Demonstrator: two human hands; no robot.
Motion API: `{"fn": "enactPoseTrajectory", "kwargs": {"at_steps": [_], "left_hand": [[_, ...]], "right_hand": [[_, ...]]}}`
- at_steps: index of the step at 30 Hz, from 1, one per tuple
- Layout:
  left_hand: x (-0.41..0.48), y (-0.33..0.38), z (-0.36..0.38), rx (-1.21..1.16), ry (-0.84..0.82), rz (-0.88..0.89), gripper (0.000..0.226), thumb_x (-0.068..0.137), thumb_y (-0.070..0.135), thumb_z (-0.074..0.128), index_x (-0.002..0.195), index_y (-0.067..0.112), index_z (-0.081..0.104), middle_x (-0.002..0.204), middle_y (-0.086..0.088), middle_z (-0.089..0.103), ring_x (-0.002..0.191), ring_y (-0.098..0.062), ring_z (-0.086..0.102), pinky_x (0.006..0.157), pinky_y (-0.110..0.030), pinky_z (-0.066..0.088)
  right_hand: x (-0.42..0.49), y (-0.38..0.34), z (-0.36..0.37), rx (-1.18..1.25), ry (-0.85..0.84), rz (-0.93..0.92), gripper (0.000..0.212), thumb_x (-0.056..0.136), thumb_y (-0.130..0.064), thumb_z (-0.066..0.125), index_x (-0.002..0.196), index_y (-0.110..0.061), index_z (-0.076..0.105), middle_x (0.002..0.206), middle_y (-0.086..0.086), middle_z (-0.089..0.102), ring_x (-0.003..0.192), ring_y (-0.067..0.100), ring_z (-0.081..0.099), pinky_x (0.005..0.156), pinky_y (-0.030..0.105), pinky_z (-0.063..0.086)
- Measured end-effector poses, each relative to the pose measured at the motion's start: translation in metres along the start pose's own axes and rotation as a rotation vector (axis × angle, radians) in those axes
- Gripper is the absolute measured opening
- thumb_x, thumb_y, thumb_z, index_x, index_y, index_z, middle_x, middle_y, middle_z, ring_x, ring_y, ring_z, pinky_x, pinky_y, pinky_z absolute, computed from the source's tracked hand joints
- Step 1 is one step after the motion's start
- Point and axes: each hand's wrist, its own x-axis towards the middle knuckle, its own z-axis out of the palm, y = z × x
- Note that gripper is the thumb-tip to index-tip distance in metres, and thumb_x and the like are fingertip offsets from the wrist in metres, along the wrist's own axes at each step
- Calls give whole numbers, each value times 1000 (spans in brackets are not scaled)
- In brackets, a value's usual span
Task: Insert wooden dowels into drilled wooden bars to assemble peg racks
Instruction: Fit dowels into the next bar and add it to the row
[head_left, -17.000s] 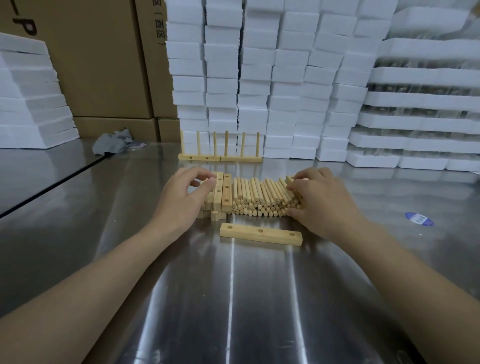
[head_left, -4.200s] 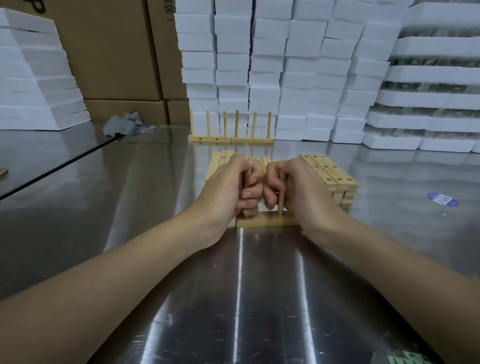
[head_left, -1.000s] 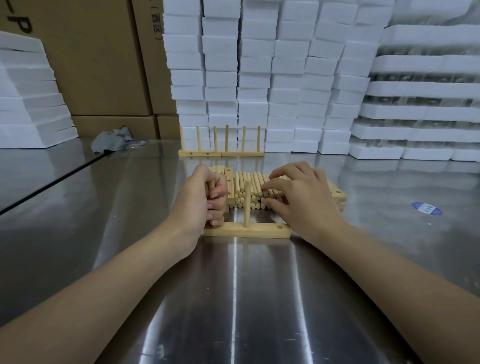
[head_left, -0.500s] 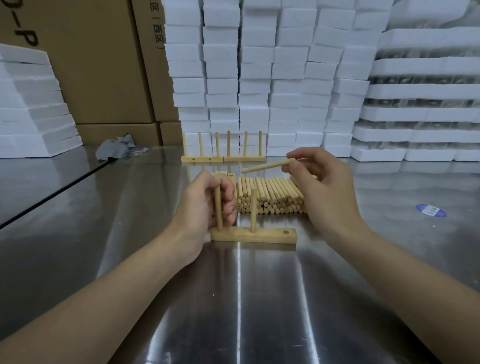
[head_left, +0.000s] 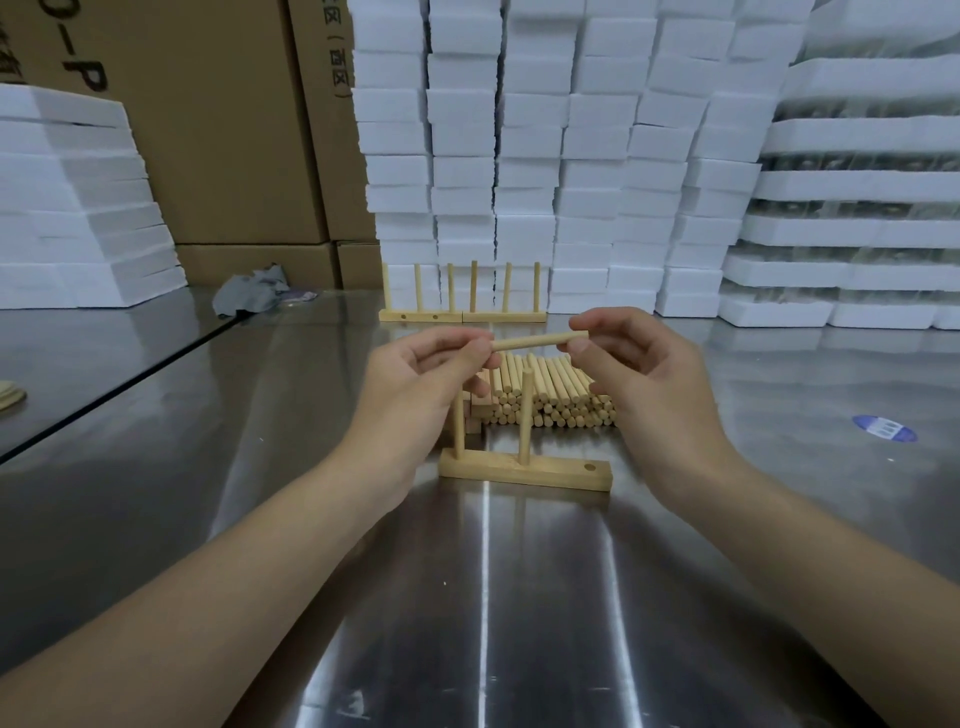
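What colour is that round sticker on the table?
The sticker is blue with a white middle; head view.

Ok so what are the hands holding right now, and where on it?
One dowel, held roughly level. The left hand pinches its left end and the right hand pinches its right end.

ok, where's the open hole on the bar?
Head view, centre: the hole is at the right end of the bar, right of the middle peg and below the right hand.
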Motion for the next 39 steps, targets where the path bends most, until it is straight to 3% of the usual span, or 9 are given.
{"fn": "enactPoseTrajectory", "kwargs": {"at_steps": [7,12,15,17,19,21,25,30,39], "left_hand": [[1,1,-2,23,2,-12,13,101,16,70,109,16,81,99,-4,83,81,-15,76,65,-18,57],[1,1,-3,39,-47,-11,14,99,20,73,111,15,77,101,-4,83,84,-12,75,67,-16,56],[2,0,-3,61,-89,-64,18,102,28,68,114,14,72,97,-4,82,87,-18,77,70,-19,55],[1,-1,-2,41,-123,-104,18,105,29,61,109,13,71,83,-4,77,83,-23,76,70,-22,56],[0,-3,0,46,-132,-97,21,106,24,56,96,13,72,68,-3,63,72,-22,70,68,-24,55],[-1,-5,2,47,-102,-72,28,104,17,53,84,15,73,62,0,50,61,-18,60,62,-25,52],[-2,-5,3,-1,-36,-69,36,102,11,50,75,19,73,60,4,39,55,-14,43,57,-30,41],[-2,-3,4,-30,-14,-79,32,103,7,49,78,12,68,59,4,35,51,-13,35,54,-31,32],[-3,-3,5,-21,-35,-62,38,101,9,51,70,18,70,59,4,35,52,-12,35,56,-31,33]], "right_hand": [[3,0,-1,45,29,62,14,95,-17,76,106,-27,78,97,-4,81,92,3,72,78,24,49],[8,-5,-6,259,-147,236,24,91,-36,75,113,-28,82,98,-8,77,90,6,65,75,25,50],[17,-14,-18,155,-24,142,17,101,-33,68,102,-23,81,86,-7,74,80,6,63,68,23,49],[20,-24,-31,-72,-14,-31,23,105,-31,63,96,-15,76,76,-6,71,71,5,61,62,18,47],[20,-30,-40,-285,-108,-159,23,105,-29,63,92,-13,71,74,-1,72,69,6,64,65,19,49],[17,-29,-41,-401,-227,-161,21,104,-28,64,90,-13,70,75,4,72,71,12,68,73,30,53],[12,-19,-34,-482,-341,-148,20,103,-24,66,86,-14,69,73,5,71,74,24,69,76,41,56],[13,-9,-32,-542,-342,-189,17,102,-27,68,86,-20,69,72,0,69,72,22,65,65,21,45],[10,-11,-30,-535,-397,-225,14,103,-26,67,93,-17,70,75,1,71,72,18,67,66,19,46]]}}
